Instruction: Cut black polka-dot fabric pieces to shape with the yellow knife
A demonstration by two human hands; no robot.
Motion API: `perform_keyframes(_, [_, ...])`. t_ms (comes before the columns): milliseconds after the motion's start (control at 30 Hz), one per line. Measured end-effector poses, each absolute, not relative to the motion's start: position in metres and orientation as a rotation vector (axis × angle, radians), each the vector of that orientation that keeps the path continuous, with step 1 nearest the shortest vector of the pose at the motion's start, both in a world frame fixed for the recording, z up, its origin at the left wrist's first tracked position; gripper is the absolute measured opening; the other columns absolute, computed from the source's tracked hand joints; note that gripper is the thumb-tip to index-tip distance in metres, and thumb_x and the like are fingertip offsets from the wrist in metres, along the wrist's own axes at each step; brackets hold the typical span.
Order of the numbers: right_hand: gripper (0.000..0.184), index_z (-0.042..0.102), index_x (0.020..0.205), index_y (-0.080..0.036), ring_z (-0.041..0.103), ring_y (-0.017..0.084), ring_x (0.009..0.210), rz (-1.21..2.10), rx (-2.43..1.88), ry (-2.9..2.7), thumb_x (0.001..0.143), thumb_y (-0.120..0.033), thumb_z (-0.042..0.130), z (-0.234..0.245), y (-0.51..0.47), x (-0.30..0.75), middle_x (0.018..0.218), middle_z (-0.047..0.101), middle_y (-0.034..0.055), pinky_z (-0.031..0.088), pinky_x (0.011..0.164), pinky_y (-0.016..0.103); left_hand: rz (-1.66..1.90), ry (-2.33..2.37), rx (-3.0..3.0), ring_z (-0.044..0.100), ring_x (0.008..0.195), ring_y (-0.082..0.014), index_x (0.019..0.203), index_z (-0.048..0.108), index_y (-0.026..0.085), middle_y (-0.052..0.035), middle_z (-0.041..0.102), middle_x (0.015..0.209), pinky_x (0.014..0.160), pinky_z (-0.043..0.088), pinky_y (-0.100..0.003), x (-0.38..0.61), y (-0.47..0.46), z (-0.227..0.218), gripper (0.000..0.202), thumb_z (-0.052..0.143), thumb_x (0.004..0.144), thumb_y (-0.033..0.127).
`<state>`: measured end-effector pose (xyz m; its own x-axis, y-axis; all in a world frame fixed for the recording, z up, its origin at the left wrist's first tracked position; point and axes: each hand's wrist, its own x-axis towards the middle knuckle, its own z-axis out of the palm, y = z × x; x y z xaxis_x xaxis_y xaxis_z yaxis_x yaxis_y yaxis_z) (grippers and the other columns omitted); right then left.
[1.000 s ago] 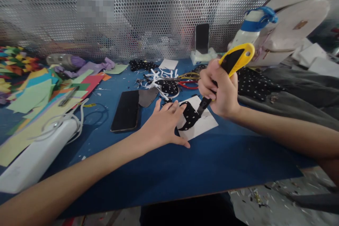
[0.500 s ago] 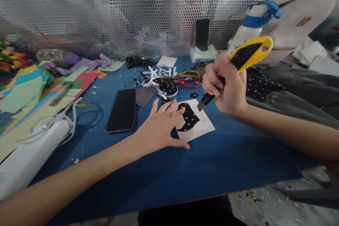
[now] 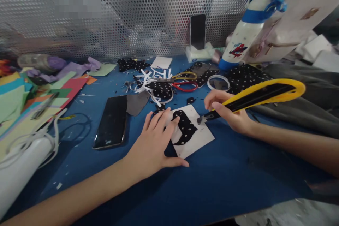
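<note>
A white paper square (image 3: pixel 199 139) lies on the blue mat (image 3: pixel 212 180) with a black dotted fabric shape (image 3: pixel 185 127) on it. My left hand (image 3: pixel 155 144) rests flat on the paper's left part, fingers spread and touching the fabric. My right hand (image 3: pixel 229 111) is closed around a yellow and black utility knife (image 3: pixel 261 95). The knife lies low, almost level, and its blade tip sits at the paper's right edge beside the fabric.
A black phone (image 3: pixel 111 122) lies left of the paper. Scissors (image 3: pixel 185 81), white strips and dotted fabric scraps clutter the back. A white bottle with a blue cap (image 3: pixel 245 31) and a bag stand at right. Coloured paper sheets (image 3: pixel 31 95) lie at left.
My right hand has lowered and tilted the knife from steep to nearly level, with the blade now at the paper's edge. My left hand stays on the paper. The view has shifted.
</note>
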<state>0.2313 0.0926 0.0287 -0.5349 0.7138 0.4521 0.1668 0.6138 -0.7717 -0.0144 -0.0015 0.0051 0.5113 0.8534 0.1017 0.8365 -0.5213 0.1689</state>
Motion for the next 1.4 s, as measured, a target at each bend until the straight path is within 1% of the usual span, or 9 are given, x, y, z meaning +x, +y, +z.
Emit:
perform_keyframes(100, [0.033,0.058,0.073,-0.018,0.042,0.009,0.047,0.867,-0.706,-2.001,0.096,-0.037,0.045,0.029,0.090,0.238,0.062,0.050,-0.0014,0.033,0.045,0.025,0.239,1.473,2.628,0.018,0.141,-0.0441,0.150,0.026,0.017,-0.0209,0.016,0.157,0.110,0.017,-0.069,-0.016,-0.004,0.005,0.107,0.042,0.071,0.088])
perform_keyframes(200, [0.031,0.060,0.076,-0.019,0.049,0.010,0.050,0.846,-0.634,-2.011,0.096,-0.038,0.046,0.032,0.085,0.239,0.066,0.056,0.0000,0.037,0.047,0.024,0.234,1.458,2.636,0.020,0.141,-0.0443,0.151,0.023,0.019,-0.0213,0.016,0.156,0.108,0.021,-0.071,-0.016,-0.007,0.007,0.104,0.041,0.074,0.086])
perform_keyframes(500, [0.019,0.059,0.078,-0.018,0.057,0.011,0.058,1.006,-0.410,-2.229,0.092,-0.028,0.051,0.019,0.080,0.239,0.066,0.063,0.0010,0.042,0.054,0.022,0.274,1.445,2.832,0.046,0.123,-0.0389,0.142,0.043,0.019,-0.0233,0.048,0.132,0.104,0.025,-0.072,-0.010,-0.013,0.013,0.092,0.055,0.072,0.079])
perform_keyframes(767, [0.022,0.057,0.075,-0.018,0.059,0.011,0.058,1.122,-0.365,-2.150,0.094,-0.027,0.050,0.013,0.083,0.239,0.064,0.061,0.0003,0.045,0.055,0.022,0.230,1.428,3.059,0.056,0.096,-0.0301,0.135,0.053,0.022,-0.0140,0.061,0.106,0.107,0.018,-0.071,-0.010,-0.015,0.016,0.086,0.063,0.069,0.076])
perform_keyframes(967, [0.028,0.058,0.072,-0.018,0.058,0.010,0.054,1.065,-0.416,-2.118,0.094,-0.033,0.049,0.015,0.084,0.238,0.059,0.059,0.0002,0.044,0.054,0.023,0.194,1.339,3.198,0.052,0.074,-0.0194,0.131,0.058,0.017,-0.0013,0.056,0.075,0.115,0.007,-0.064,-0.015,-0.010,0.025,0.062,0.042,0.093,0.064])
perform_keyframes(1067, [0.029,0.058,0.073,-0.018,0.059,0.011,0.055,1.049,-0.429,-2.126,0.095,-0.034,0.048,0.018,0.085,0.236,0.060,0.060,0.0007,0.045,0.054,0.023,0.359,1.293,3.211,0.056,0.082,-0.0195,0.125,0.062,0.015,-0.0036,0.063,0.084,0.117,0.008,-0.062,-0.019,-0.007,0.025,0.053,0.042,0.097,0.055])
perform_keyframes(1133, [0.030,0.058,0.073,-0.018,0.060,0.012,0.056,1.035,-0.424,-2.125,0.095,-0.034,0.046,0.019,0.086,0.235,0.060,0.061,0.0013,0.046,0.055,0.024,0.446,1.165,3.193,0.058,0.102,-0.0228,0.127,0.060,0.015,-0.0069,0.067,0.107,0.119,0.006,-0.059,-0.021,-0.004,0.022,0.060,0.044,0.093,0.061])
perform_keyframes(1233, [0.032,0.059,0.074,-0.019,0.060,0.012,0.054,1.028,-0.409,-2.114,0.096,-0.036,0.044,0.019,0.086,0.235,0.059,0.061,0.0019,0.046,0.055,0.024,0.362,0.967,3.092,0.043,0.131,-0.0272,0.134,0.053,0.012,-0.0092,0.053,0.139,0.122,0.006,-0.051,-0.022,-0.001,0.017,0.080,0.041,0.086,0.075])
perform_keyframes(1400, [0.029,0.061,0.075,-0.018,0.055,0.011,0.047,1.100,-0.332,-2.065,0.094,-0.034,0.046,0.015,0.085,0.235,0.055,0.060,0.0006,0.044,0.051,0.024,0.257,0.875,3.033,0.033,0.141,-0.0278,0.138,0.047,0.007,-0.0141,0.046,0.145,0.122,0.010,-0.050,-0.021,0.003,0.013,0.087,0.041,0.084,0.076])
